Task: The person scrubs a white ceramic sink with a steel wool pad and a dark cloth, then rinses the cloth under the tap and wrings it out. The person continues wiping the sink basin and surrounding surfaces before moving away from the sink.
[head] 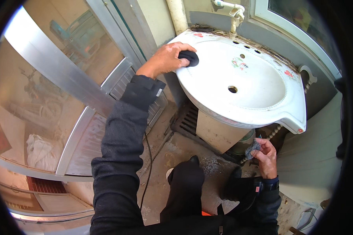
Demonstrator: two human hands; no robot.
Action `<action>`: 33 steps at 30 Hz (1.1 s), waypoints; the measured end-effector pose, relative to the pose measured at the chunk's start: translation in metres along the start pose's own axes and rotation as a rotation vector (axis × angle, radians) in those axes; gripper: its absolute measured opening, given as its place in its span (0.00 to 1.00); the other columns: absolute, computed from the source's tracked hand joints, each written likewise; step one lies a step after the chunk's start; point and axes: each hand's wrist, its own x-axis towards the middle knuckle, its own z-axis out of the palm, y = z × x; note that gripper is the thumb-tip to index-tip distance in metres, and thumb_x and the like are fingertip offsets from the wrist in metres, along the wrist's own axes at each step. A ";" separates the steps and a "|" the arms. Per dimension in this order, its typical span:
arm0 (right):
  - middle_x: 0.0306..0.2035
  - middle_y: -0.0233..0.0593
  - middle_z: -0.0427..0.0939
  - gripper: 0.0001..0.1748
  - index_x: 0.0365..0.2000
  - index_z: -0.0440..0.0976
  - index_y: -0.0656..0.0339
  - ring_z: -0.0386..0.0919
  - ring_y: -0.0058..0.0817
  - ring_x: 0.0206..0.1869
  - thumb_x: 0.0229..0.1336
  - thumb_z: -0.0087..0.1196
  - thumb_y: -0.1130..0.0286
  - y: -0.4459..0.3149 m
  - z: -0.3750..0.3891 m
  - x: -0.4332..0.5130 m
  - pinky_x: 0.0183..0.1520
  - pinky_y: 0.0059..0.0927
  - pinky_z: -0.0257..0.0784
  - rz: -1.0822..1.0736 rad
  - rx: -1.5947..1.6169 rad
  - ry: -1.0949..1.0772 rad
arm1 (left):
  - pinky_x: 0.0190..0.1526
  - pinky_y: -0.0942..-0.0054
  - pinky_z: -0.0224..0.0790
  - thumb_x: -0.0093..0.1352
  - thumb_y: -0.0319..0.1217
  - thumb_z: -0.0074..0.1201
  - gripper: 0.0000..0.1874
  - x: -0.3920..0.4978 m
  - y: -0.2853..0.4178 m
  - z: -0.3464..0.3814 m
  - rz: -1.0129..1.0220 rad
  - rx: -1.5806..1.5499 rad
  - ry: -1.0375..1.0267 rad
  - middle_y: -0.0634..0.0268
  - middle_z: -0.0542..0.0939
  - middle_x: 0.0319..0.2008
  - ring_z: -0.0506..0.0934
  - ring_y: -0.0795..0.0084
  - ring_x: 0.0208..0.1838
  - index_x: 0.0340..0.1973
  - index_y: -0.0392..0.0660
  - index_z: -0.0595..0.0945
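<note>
My left hand (169, 58) grips a folded black cloth (191, 58) at the left rim of a white ceramic washbasin (200, 85). The basin bears painted red hearts and a flower spray, and a drain hole (232, 89) opens in its bowl. In front of the basin and lower down, my right hand (266, 157) pinches a grey scouring pad (253, 149) between thumb and fingers. That pad is apart from the basin. My left palm is hidden from view.
A plastic tap (235, 19) rises behind the basin, near a window frame (294, 32). Below stand a tan panel (219, 130) and a dark floor grate (188, 117). Aluminium-framed glass doors (61, 67) are at left; a large pale container (309, 155) is at right. A black cable (150, 164) crosses the floor.
</note>
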 end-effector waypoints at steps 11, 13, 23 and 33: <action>0.48 0.32 0.87 0.25 0.57 0.80 0.67 0.84 0.18 0.45 0.58 0.66 0.80 -0.005 -0.006 -0.003 0.50 0.22 0.80 0.009 0.014 0.037 | 0.73 0.58 0.73 0.75 0.32 0.65 0.22 0.078 -0.077 0.011 -0.077 0.233 0.078 0.55 0.85 0.66 0.80 0.52 0.70 0.65 0.51 0.87; 0.48 0.33 0.88 0.24 0.57 0.80 0.67 0.84 0.18 0.45 0.58 0.66 0.81 -0.006 -0.005 -0.004 0.50 0.22 0.80 0.024 0.012 0.013 | 0.71 0.59 0.74 0.74 0.33 0.65 0.23 0.070 -0.062 0.004 -0.055 0.232 -0.012 0.55 0.85 0.64 0.82 0.52 0.68 0.65 0.53 0.87; 0.44 0.34 0.87 0.24 0.56 0.80 0.69 0.83 0.19 0.43 0.58 0.65 0.82 -0.014 -0.010 -0.020 0.48 0.24 0.80 -0.052 0.076 0.010 | 0.64 0.63 0.80 0.70 0.33 0.70 0.19 0.002 0.035 -0.002 -0.098 0.223 -0.092 0.58 0.91 0.56 0.88 0.57 0.59 0.58 0.54 0.91; 0.43 0.34 0.87 0.23 0.56 0.80 0.69 0.83 0.18 0.41 0.59 0.66 0.80 -0.011 -0.019 -0.031 0.46 0.24 0.80 -0.118 0.060 0.003 | 0.63 0.57 0.78 0.75 0.34 0.63 0.20 -0.070 0.153 0.050 0.045 0.216 0.001 0.54 0.86 0.56 0.85 0.50 0.59 0.62 0.49 0.86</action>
